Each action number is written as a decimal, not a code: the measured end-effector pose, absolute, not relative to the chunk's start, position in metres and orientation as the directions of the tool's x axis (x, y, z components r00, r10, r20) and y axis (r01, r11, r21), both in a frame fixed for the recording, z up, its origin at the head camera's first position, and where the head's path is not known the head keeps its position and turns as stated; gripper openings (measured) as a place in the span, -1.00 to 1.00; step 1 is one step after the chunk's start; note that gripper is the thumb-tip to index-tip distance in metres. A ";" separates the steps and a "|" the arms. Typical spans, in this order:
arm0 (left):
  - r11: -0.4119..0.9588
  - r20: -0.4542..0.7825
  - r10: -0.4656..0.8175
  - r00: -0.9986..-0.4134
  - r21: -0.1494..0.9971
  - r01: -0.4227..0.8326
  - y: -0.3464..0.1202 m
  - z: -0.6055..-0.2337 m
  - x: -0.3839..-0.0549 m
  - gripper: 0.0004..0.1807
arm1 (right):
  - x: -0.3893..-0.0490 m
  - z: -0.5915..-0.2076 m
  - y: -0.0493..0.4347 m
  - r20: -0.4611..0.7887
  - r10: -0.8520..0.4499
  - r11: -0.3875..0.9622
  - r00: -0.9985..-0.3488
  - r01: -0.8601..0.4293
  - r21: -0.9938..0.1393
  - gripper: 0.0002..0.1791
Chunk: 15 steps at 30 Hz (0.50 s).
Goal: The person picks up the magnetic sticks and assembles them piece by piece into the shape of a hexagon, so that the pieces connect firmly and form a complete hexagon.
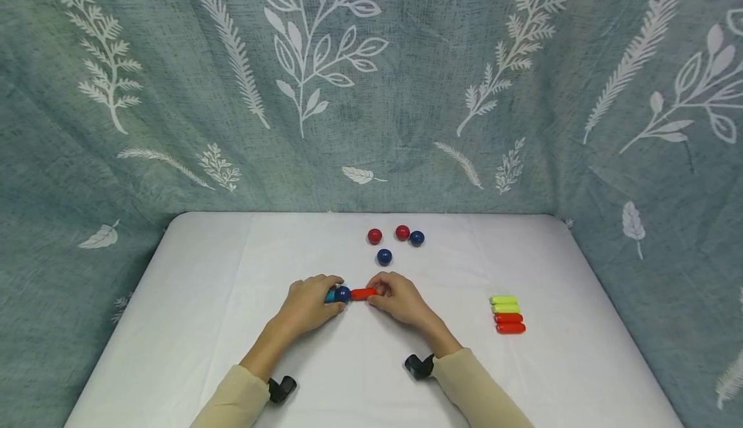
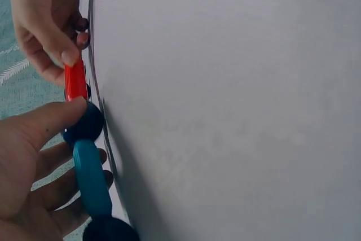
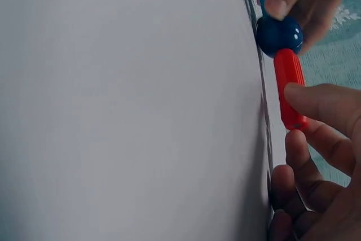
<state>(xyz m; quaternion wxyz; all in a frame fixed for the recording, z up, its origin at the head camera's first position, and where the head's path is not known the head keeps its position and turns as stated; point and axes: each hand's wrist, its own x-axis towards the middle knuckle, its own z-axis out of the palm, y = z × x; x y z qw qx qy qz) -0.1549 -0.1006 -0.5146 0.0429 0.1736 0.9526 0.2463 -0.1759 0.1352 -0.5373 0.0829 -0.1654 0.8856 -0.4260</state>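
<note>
Support for the dark blue ball came from the left hand, which pinched it with fingers behind the teal rod on the ball's left, while the right hand pinched the red rod touching the ball's right side. All three pieces looked light and stiff, probably plastic, hardly fragile. The glossy ball seemed likelier to slip, best held across its widest part; the red rod's ridged flanks, away from the ball, promised surer purchase.
</note>
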 end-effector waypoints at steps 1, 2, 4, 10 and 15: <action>0.819 0.007 0.354 -0.935 0.480 0.314 -0.100 -0.514 -0.155 -0.50 | -0.177 -0.537 0.132 -0.004 -0.365 0.580 -0.931 -0.224 -0.783 -0.80; 0.819 0.014 0.359 -0.933 0.475 0.322 -0.100 -0.514 -0.155 -0.50 | -0.177 -0.537 0.129 0.000 -0.370 0.579 -0.929 -0.231 -0.782 -0.80; 0.816 0.026 0.368 -0.929 0.470 0.336 -0.100 -0.514 -0.156 -0.53 | -0.178 -0.536 0.123 0.001 -0.377 0.574 -0.926 -0.234 -0.785 -0.80; 0.807 0.072 0.386 -0.920 0.457 0.374 -0.099 -0.516 -0.159 -0.67 | -0.180 -0.534 0.105 0.005 -0.413 0.561 -0.911 -0.259 -0.786 -0.82; 0.810 0.108 0.376 -0.920 0.444 0.383 -0.100 -0.519 -0.162 -0.78 | -0.181 -0.535 0.097 0.022 -0.410 0.574 -0.912 -0.277 -0.770 -0.83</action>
